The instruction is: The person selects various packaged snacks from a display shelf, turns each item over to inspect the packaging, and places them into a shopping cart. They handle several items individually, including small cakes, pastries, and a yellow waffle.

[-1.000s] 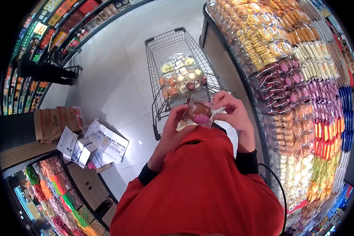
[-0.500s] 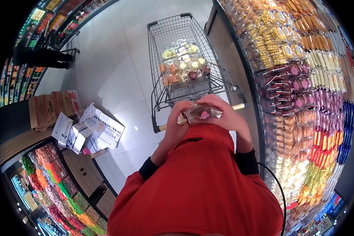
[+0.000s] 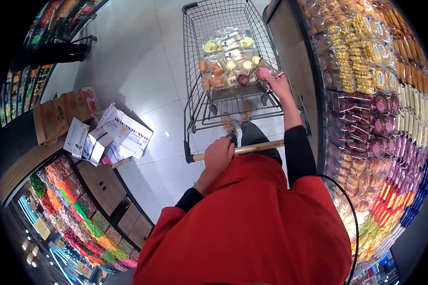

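Note:
My right hand (image 3: 279, 85) reaches into the shopping cart (image 3: 193, 61). Its fingers are closed on a wrapped pastry (image 3: 263, 72) with a pink label, held at the right end of the front row of packaged pastries. Beside it lies another dark pastry (image 3: 243, 79) with a pink label. Pale round cakes (image 3: 247, 65), brown pastries (image 3: 217, 69) and green-topped cakes (image 3: 213, 45) lie in rows in the cart. My left hand (image 3: 218, 154) is closed over the wooden cart handle (image 3: 259, 148), close to my body.
A shelf of wrapped pastries (image 3: 359, 78) runs along the right. At the left stand paper bags (image 3: 62, 117), flattened white cartons (image 3: 128, 135) and a display of colourful packets (image 3: 78, 213). A person in dark clothes (image 3: 57, 53) is at the upper left with another cart.
Both hands were together on the pastry near my body. The right hand has carried it forward into the cart, while the left has let go and moved down to the handle.

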A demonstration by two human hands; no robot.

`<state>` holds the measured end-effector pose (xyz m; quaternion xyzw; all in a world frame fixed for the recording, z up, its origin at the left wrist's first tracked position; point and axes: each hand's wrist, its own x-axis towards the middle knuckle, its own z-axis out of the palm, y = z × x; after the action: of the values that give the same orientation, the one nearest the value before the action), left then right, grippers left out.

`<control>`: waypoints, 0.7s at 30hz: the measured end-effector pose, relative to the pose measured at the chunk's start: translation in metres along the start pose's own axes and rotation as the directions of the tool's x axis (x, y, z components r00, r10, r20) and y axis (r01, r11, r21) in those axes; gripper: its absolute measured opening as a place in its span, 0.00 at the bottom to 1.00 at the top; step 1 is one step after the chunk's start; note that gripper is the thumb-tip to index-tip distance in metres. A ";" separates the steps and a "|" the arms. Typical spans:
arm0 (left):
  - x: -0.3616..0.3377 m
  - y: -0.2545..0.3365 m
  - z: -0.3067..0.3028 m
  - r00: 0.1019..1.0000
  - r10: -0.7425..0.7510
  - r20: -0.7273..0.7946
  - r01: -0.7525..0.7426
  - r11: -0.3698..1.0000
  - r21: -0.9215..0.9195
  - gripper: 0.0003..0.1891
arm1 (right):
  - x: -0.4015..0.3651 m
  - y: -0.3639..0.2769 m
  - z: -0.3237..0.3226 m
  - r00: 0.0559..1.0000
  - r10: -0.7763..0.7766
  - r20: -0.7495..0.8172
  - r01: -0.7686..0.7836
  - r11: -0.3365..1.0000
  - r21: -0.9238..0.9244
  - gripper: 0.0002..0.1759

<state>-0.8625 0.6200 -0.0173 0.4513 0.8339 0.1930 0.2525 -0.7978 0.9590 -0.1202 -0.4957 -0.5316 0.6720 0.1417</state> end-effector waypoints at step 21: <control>0.011 0.014 0.003 1.000 -0.007 0.026 0.002 0.983 0.183 0.12 | 0.097 0.111 0.124 0.994 0.111 0.009 -0.069 0.679 -0.731 0.43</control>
<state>-0.8570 0.6371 -0.0151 0.4732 0.8456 0.1090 0.2217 -0.9071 0.9137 -0.2717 -0.5188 -0.7335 0.4239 -0.1143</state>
